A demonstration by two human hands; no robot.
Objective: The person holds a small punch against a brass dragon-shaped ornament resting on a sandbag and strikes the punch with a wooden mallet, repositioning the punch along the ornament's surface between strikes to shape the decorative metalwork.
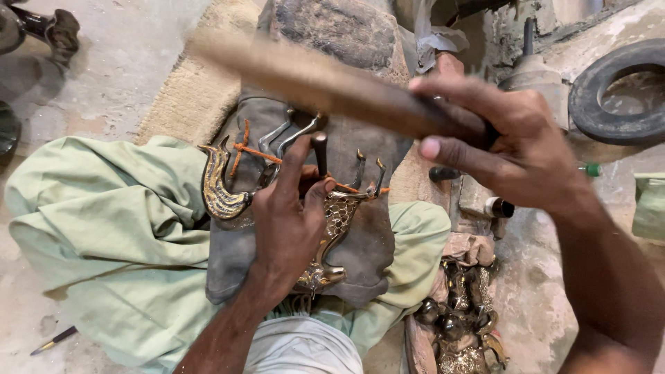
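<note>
Brass ornament [325,228], a curved casting with scale-like patterning and several upturned prongs, lies across a grey leather pad [367,242] on the person's lap, with pale green cloth [104,215] spread around it from 7 to 10 o'clock. Its long axis runs roughly from 9 o'clock, where a hooked, ridged end [222,187] curls upward, toward 5 o'clock, where a narrower foot [322,275] points back at the person.

Nearest the camera, the left hand [291,215] sits right on top of the ornament's middle, pressing it down. Its fingers are pinched around a short dark punch [320,154] that stands nearly upright, tip down on the metal and blunt head facing 12 o'clock.

Further out, at about 2 o'clock from the punch, the right hand [512,149] is closed in a full grip around a wooden handle [332,83]. That handle stretches toward 10 o'clock and is blurred; its far end cannot be made out. It is raised above the punch and apart from it, so the left hand is much the nearer one to the ornament.

At 5 o'clock a heap of similar brass pieces [460,325] rests on the floor. A black rubber ring [616,93] lies at 2 o'clock, and a pencil [54,339] at 8 o'clock.
</note>
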